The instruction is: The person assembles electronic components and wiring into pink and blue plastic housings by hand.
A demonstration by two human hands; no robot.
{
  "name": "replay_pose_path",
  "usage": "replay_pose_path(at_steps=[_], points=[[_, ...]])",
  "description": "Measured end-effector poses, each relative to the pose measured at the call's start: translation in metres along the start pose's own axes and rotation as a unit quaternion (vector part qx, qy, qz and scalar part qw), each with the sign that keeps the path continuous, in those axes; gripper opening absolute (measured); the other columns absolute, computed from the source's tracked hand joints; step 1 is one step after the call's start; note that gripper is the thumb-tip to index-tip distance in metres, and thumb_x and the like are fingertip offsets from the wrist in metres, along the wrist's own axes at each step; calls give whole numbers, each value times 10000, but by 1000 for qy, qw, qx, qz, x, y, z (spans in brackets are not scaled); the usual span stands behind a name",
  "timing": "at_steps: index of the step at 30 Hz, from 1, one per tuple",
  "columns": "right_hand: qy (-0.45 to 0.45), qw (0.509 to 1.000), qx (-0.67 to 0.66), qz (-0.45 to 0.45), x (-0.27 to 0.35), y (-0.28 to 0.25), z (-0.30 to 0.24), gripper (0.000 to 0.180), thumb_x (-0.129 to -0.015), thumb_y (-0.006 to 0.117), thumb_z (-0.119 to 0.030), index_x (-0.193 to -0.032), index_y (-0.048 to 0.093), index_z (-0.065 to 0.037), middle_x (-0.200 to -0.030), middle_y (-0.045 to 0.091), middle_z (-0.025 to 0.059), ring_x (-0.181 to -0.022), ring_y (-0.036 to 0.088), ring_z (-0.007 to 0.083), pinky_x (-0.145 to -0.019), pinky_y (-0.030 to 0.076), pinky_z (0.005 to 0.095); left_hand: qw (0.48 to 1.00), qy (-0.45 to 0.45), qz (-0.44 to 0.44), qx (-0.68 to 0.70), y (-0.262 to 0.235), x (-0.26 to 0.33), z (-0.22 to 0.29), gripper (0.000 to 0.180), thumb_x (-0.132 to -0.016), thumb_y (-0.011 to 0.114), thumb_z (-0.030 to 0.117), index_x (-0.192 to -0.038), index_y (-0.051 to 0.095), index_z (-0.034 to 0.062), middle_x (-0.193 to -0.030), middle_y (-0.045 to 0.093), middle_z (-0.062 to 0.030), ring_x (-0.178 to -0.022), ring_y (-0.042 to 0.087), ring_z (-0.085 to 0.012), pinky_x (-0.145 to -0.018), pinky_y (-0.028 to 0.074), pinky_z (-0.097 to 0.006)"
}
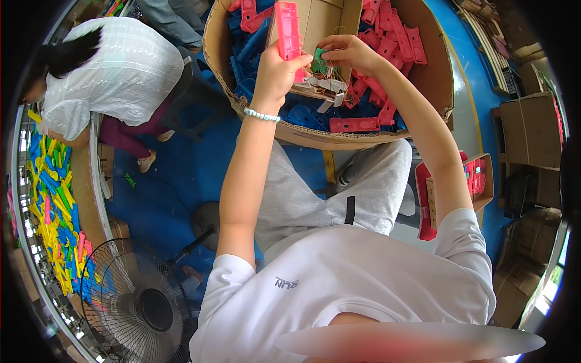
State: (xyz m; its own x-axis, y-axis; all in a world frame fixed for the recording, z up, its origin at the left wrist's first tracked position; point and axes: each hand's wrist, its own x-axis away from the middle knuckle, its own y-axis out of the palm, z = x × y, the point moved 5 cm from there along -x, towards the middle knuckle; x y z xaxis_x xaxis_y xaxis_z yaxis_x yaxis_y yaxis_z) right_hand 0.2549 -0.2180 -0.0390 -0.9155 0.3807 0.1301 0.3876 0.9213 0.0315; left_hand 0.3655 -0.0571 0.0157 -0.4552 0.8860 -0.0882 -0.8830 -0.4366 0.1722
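Observation:
Upright in my left hand [277,69] is a long pink plastic housing [288,30], its ribbed inner side showing and the fingers wrapped round its lower part. My right hand [354,53] pinches a small green circuit board [319,55] just right of the housing. Thin wires trail from around the board. Below both hands, white pieces with wires [330,85] lie in a small cardboard tray [308,30]. That tray rests in a large round-sided cardboard box [308,138], among pink housings [396,36] and blue housings [302,115].
A person in a white top [121,72] bends over a belt heaped with yellow, blue and green plastic parts [57,206] at the left. A black fan [154,307] stands at the lower left. Right of me is a small open carton [483,181] holding red parts; cardboard boxes [531,130] stand beyond.

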Motion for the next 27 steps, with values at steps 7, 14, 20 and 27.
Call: replay_pose_path(at_steps=[7, 14, 20, 27], points=[[-285, 887, 330, 149, 5, -11, -32, 215, -845, 705, -63, -1058, 687, -35, -1172, 593, 79, -1011, 587, 168, -898, 472, 297, 957, 74, -14, -279, 9, -50, 13, 339, -749, 707, 52, -1071, 624, -16, -812, 675, -85, -622, 655, -160, -553, 526, -276], [-286, 906, 257, 174, 15, -16, -53, 216, -794, 746, -100, -1007, 718, -84, -1176, 625, 111, -910, 626, 188, -843, 501, 292, 950, 59, -141, -272, 25, -79, 8, 331, -783, 749, 50, -1088, 634, -1, -899, 682, -64, -725, 660, -131, -643, 537, -266], [-214, 956, 94, 176, 7, -25, -39, 195, -829, 713, -53, -1012, 683, 8, -855, 699, 75, -810, 657, 131, -761, 527, 281, 987, 97, -78, -104, 20, -77, -6, 294, -793, 732, -20, -1064, 620, -22, -934, 693, -93, -815, 686, -175, -742, 580, -313], [-219, 963, 13, 157, 6, -21, -43, 166, -886, 662, -33, -1032, 678, 45, -893, 697, 64, -786, 647, 108, -730, 530, 247, 996, 34, -71, 37, 13, -80, -11, 325, -788, 708, -59, -1083, 581, -4, -974, 662, -96, -840, 686, -214, -754, 602, -362]])
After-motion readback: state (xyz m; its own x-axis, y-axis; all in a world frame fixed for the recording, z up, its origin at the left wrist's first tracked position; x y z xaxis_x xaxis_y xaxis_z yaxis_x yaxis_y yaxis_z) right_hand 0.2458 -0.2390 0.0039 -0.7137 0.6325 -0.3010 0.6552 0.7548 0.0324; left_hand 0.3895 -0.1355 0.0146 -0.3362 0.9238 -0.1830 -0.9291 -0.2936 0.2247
